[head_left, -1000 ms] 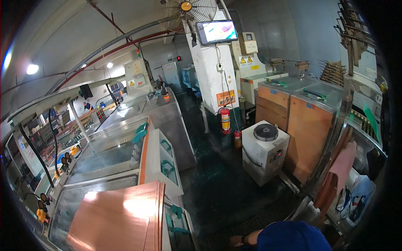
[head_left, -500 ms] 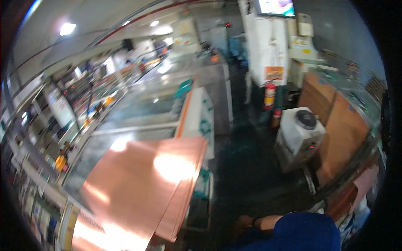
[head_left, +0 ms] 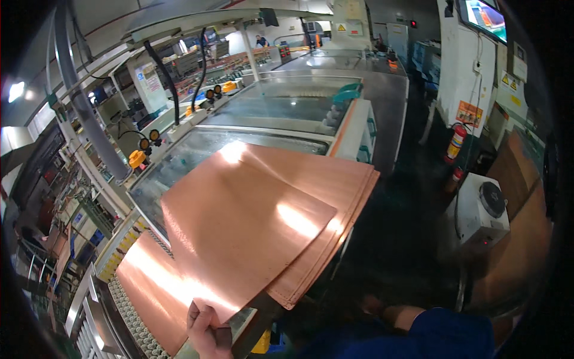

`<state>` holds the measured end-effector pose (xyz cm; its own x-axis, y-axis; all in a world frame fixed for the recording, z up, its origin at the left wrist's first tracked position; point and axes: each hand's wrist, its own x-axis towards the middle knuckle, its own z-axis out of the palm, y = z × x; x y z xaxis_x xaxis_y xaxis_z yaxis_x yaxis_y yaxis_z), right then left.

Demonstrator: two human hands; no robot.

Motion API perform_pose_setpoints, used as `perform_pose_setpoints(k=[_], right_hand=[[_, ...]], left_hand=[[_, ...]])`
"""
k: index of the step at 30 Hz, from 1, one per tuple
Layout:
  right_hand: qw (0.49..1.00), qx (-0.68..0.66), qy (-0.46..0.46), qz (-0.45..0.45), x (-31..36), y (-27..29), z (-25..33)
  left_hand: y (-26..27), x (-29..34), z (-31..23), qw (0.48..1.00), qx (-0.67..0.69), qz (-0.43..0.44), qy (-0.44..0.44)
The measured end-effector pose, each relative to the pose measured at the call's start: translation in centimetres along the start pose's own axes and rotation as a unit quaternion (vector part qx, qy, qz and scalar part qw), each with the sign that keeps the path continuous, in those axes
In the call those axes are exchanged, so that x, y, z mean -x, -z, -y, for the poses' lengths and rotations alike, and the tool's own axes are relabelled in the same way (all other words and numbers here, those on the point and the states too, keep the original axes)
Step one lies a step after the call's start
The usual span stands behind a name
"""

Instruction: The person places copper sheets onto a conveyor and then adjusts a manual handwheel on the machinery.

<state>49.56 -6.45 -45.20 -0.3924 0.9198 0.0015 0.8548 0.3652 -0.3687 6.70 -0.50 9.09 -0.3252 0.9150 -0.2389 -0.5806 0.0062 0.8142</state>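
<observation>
My left hand (head_left: 206, 330) pinches the near corner of a thin copper sheet (head_left: 245, 221), thumb on top. The sheet is lifted and bowed, lying askew over a stack of copper sheets (head_left: 350, 179). Another copper sheet (head_left: 158, 290) lies flat on the rollers to the left of my hand. My right hand (head_left: 373, 305) hangs low at the right, away from the sheets. It is dark and blurred, so its fingers cannot be made out.
A roller conveyor (head_left: 134, 320) runs at the lower left. Behind the stack stretches a long machine with clear lids (head_left: 281, 110). To the right of the dark aisle floor stand a white box unit (head_left: 478, 224) and a fire extinguisher (head_left: 456, 143). A grey pipe (head_left: 89, 102) rises at left.
The view has swung left, so the machine and stack sit further right. My left hand has come into view, gripping the top sheet's corner. My right arm stays low at the right.
</observation>
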Motion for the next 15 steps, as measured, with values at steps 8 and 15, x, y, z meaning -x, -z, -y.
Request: perform_pose_setpoints(k=[8,15], right_hand=[[0.848,-0.526,-0.051,0.042,-2.2,0.9,0.6],[0.918,-0.345,0.023,0.196,-1.0,-3.5,-6.3]], left_hand=[[0.9,-1.2,3.0,0.995,0.083,0.051,0.026],[3.3,-1.6,2.8,0.994,0.069,0.074,0.044]])
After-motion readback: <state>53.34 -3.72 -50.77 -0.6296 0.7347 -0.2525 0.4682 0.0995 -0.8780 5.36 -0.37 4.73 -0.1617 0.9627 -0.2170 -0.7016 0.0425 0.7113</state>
